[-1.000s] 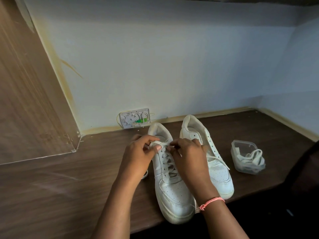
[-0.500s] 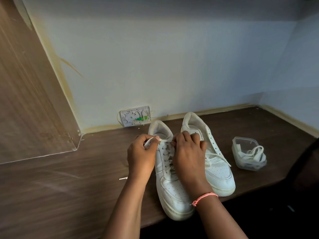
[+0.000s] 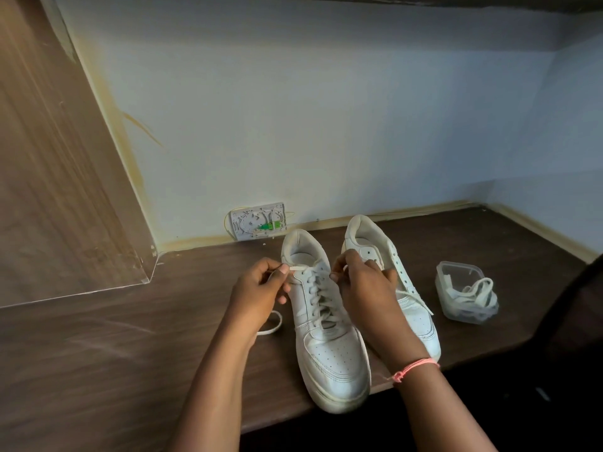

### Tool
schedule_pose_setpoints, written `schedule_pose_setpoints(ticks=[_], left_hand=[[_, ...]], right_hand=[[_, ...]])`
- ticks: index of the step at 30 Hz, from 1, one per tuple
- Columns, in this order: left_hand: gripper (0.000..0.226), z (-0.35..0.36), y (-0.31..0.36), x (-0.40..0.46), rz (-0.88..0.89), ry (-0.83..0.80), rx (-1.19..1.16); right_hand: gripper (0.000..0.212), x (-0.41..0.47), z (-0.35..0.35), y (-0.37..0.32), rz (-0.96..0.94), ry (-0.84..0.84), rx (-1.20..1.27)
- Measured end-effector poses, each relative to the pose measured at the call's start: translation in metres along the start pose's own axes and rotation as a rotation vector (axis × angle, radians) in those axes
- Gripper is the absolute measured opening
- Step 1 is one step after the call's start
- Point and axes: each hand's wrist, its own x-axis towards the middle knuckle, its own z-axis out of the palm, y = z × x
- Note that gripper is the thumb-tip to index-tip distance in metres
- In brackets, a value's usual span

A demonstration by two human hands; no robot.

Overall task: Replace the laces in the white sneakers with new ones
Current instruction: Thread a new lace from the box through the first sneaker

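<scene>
Dark wood desk (image 3: pixel 114 353), bearing: two white sneakers (image 3: pixel 329 337) side by side at centre, a clear plastic container (image 3: pixel 456 285) of laces at right.

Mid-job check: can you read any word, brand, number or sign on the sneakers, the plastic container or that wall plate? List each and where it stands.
No text reads in this view.
Left sneaker: no brand or number shows.
Right sneaker: none shows; the right hand covers part of it.
Plastic container with laces: no label shows.
Wall plate: raised moulding and a green part, too small and blurred to read any marking.
</scene>
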Motion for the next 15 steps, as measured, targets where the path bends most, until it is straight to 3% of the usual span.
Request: schedule_pose_setpoints(ticks=[4, 7, 9, 12, 15], left_hand=[[0.026, -0.029, 0.001, -0.003, -0.055, -0.067, 0.238], [0.028, -0.06, 0.009, -0.009, -0.111, -0.139, 0.369], [0.026, -0.07, 0.022, -0.016, -0.098, -0.124, 0.337], [0.022, -0.061, 0.052, -0.031, -0.047, -0.142, 0.132], [0.017, -0.038, 0.076, -0.041, 0.058, -0.192, -0.064]], right_hand=[[0.007, 0.0, -0.047, 0.011, 0.058, -0.211, -0.052], [0.015, -0.007, -0.08, 0.024, 0.141, -0.251, -0.071], [0.016, -0.01, -0.091, 0.025, 0.191, -0.247, -0.016], [0.003, -0.012, -0.099, 0.005, 0.23, -0.137, 0.264], [0.014, -0.018, -0.101, -0.03, 0.169, -0.178, 0.743]])
